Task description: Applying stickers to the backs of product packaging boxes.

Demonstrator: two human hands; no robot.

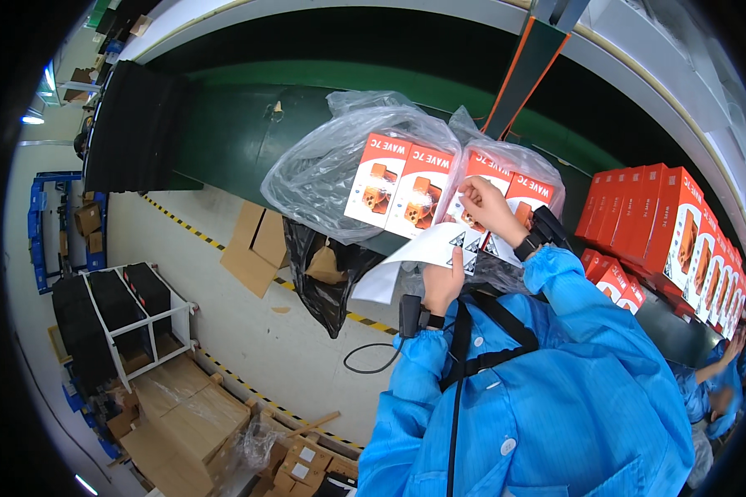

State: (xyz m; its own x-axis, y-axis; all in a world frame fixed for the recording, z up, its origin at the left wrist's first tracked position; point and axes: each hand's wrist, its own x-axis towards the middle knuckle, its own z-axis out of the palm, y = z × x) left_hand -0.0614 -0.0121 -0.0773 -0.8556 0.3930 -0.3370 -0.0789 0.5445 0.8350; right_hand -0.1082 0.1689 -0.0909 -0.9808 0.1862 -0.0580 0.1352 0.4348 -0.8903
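Observation:
My left hand (443, 286) grips the edge of a curled white sheet of stickers (406, 255) printed with black-and-white symbols. The sheet hangs past the bench's near edge, in front of the boxes. Over the boxes, my right hand (489, 207) has its thumb and fingers drawn together; whatever they pinch is too small to make out. Beneath it lie red-and-white phone boxes (423, 195) in two pairs, face up. Clear plastic bags (315, 178) surround both pairs, and my right hand partly covers the right-hand pair.
More red boxes (680, 236) stand in rows on the right of the dark green bench (232, 132). A dark post (526, 70) rises behind the bags. A black bin bag (327, 286) hangs at the front edge. Cardboard and a wheeled rack (145, 327) occupy the floor; another person (713, 385) is far right.

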